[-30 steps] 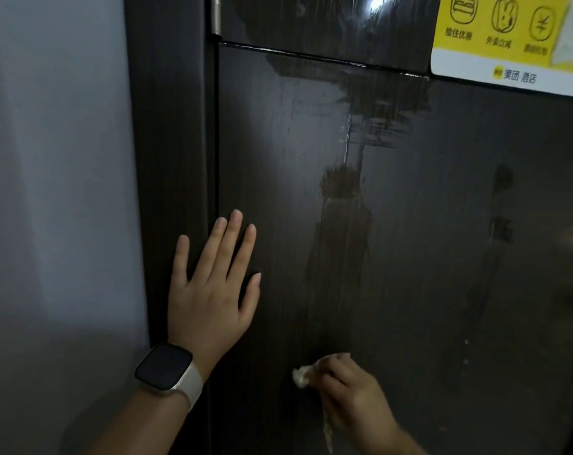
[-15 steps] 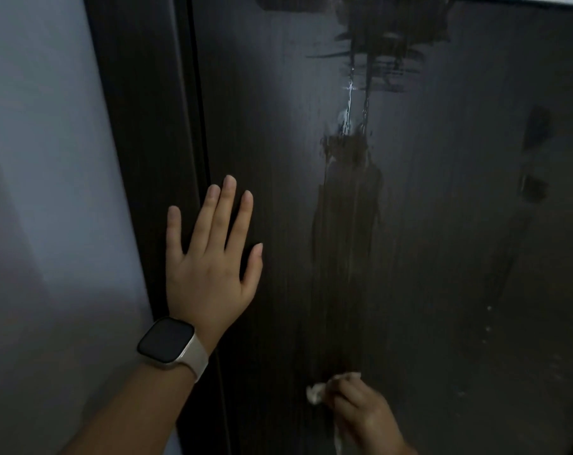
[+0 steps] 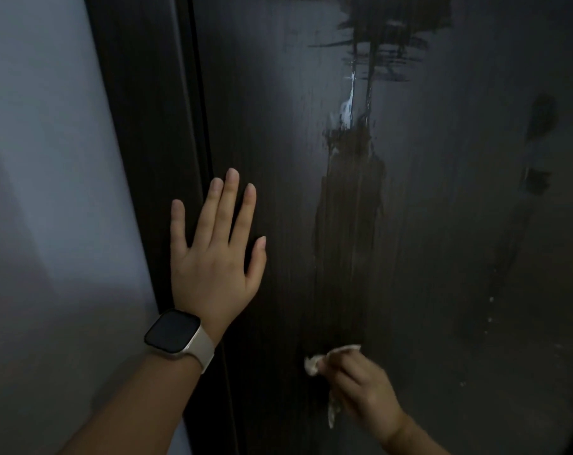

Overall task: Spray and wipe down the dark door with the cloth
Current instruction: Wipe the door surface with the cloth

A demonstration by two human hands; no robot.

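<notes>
Lowest in the view, the right hand (image 3: 360, 392) curls its fingers round a small, crumpled pale cloth (image 3: 314, 364) and holds it against the dark door (image 3: 442, 257); a bunched end of the cloth sticks out past the fingertips to the left, a flatter edge shows above the knuckles, and a thin tail hangs down below the palm. The hand is somewhat blurred, so the exact hold of each finger cannot be made out. To the left, a bare forearm rises from the bottom edge, wearing a smartwatch (image 3: 173, 331) with a dark square face and a light-coloured strap. Above it the left hand (image 3: 212, 257) lies flat on the door near its left edge, fingers straight and slightly spread, thumb out to the right, holding nothing. The door has a dark wood grain with a hazy, filmy surface. Directly above the cloth a darker vertical streak (image 3: 347, 218) runs up the panel, and over that a glistening drip of liquid (image 3: 349, 100) trails down from a smeared dark patch near the top of the view. A dark door frame (image 3: 147, 126) runs beside the door's left edge, and left of that stands a pale grey wall (image 3: 48, 159).
</notes>
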